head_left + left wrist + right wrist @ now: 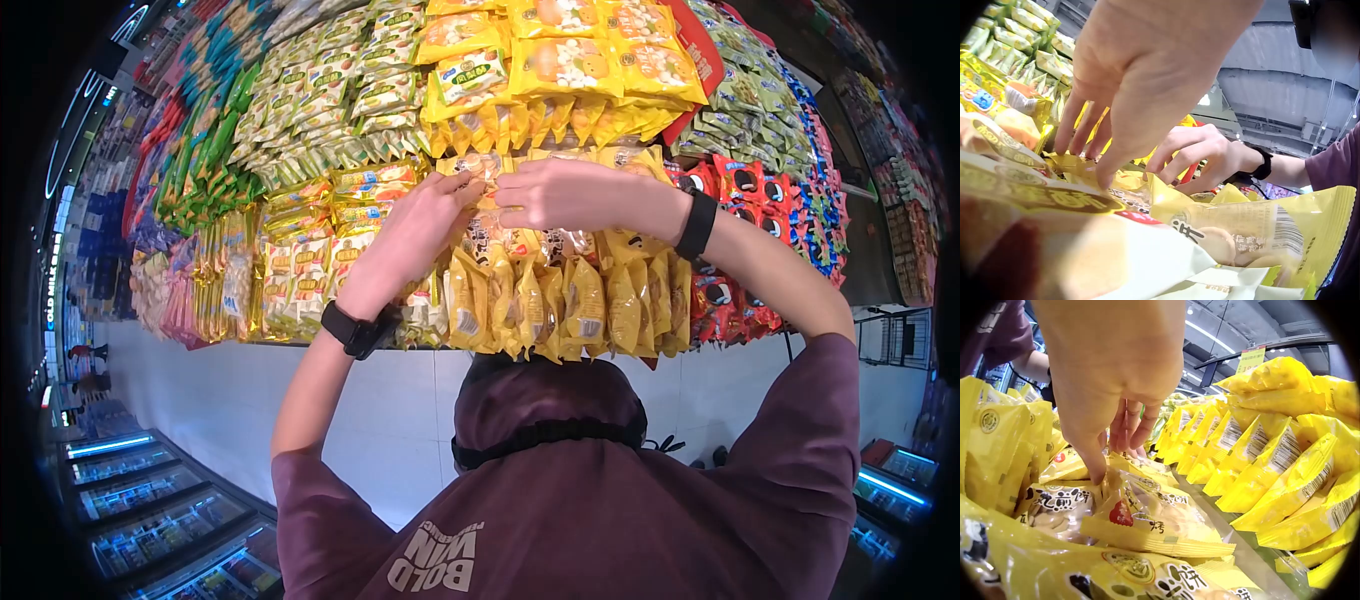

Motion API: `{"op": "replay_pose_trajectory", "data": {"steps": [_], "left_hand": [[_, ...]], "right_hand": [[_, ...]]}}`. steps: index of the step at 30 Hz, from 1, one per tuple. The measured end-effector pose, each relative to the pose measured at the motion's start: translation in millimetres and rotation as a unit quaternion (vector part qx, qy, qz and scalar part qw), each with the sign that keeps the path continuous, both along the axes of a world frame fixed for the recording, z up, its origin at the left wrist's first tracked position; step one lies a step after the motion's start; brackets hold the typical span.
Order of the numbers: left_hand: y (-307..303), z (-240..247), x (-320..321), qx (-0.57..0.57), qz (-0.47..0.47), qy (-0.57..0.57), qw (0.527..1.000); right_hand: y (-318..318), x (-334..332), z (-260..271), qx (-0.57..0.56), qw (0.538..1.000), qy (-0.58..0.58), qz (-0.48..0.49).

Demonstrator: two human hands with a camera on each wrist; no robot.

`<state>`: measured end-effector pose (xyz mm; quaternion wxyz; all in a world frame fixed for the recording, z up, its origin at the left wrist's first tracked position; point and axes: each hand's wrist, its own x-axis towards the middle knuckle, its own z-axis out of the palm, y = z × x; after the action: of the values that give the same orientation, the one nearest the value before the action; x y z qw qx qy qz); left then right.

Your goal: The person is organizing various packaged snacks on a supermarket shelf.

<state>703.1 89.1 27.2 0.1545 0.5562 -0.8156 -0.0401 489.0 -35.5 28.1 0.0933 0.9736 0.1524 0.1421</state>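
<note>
One left hand | one right hand | both half-curled (grip unclear) | many packets

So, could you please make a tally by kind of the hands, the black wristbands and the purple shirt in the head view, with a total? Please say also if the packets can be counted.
Hands: 2 (left hand, right hand)
Wristbands: 2
Shirt: 1
Total: 5, without the packets, which overlap too much to count

- Yellow biscuit packet: clear window over pale round biscuits, red mark, black lettering; lies tilted.
- Front-row yellow packets: stand upright side by side, barcodes showing on some.
</note>
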Motion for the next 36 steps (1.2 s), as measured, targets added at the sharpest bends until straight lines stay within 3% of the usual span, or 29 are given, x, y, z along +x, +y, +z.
{"op": "replay_pose_trajectory", "data": {"steps": [6, 12, 15, 18, 21, 27, 30, 33, 36], "left_hand": [[-9, -4, 2, -0.018, -0.017, 0.009, 1.0], [-11, -3, -2, 0.018, 0.015, -0.004, 1.0], [-12, -4, 0, 0.02, 0.019, -0.02, 0.999], [-14, -10, 3, 0.011, 0.015, -0.017, 1.0], [-13, -13, 4, -0.005, 0.017, -0.011, 1.0], [-15, -1, -5, 0.004, -0.017, -0.02, 1.0], [-15, 0, -10, 0.009, -0.031, -0.021, 0.999], [-17, -5, -8, -0.001, -0.031, -0.023, 0.999], [-19, -9, -6, -0.01, -0.032, -0.026, 0.999]], "right_hand": [[-4, 9, -14, -0.092, 0.988, -0.082, 0.091], [-11, 3, -15, -0.097, 0.991, -0.013, 0.092], [-14, 1, -12, -0.048, 0.994, -0.007, 0.094], [-2, -7, -3, 0.139, 0.986, 0.058, -0.072], [12, -8, 7, 0.273, 0.916, 0.109, -0.272], [1, 11, 11, 0.519, 0.712, 0.279, -0.383], [-6, 11, 1, 0.578, 0.678, 0.266, -0.367], [-10, 9, -6, 0.647, 0.612, 0.247, -0.382], [-11, 10, -9, 0.665, 0.593, 0.249, -0.379]]}}
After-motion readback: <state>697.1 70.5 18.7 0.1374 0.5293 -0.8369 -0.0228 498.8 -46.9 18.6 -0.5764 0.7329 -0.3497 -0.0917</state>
